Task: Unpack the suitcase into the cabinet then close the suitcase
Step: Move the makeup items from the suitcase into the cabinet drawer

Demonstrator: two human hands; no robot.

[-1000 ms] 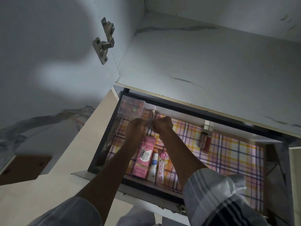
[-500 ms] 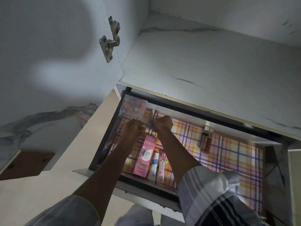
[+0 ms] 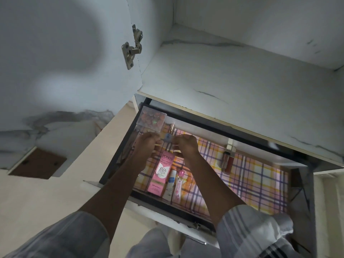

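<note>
Over the pulled-out cabinet drawer (image 3: 119, 161), the left hand (image 3: 147, 146) and right hand (image 3: 186, 146) are pinching a small blue-topped item (image 3: 168, 137) between curled fingers, now drawn slightly further apart than a second ago. Below, the pink Pond's box (image 3: 161, 174) and two small tubes (image 3: 172, 183) are lying on the checked liner (image 3: 251, 175), suggesting unpacking is continuing; the suitcase is out of view.

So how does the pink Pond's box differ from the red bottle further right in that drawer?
The Pond's box is pink, flat-sided and printed with lettering; the red bottle is slimmer, rounded and dark red with a pale cap. The box lies beside two small tubes near the drawer's front; the bottle lies alone near the back. Both lie flat on the checked liner.
</note>
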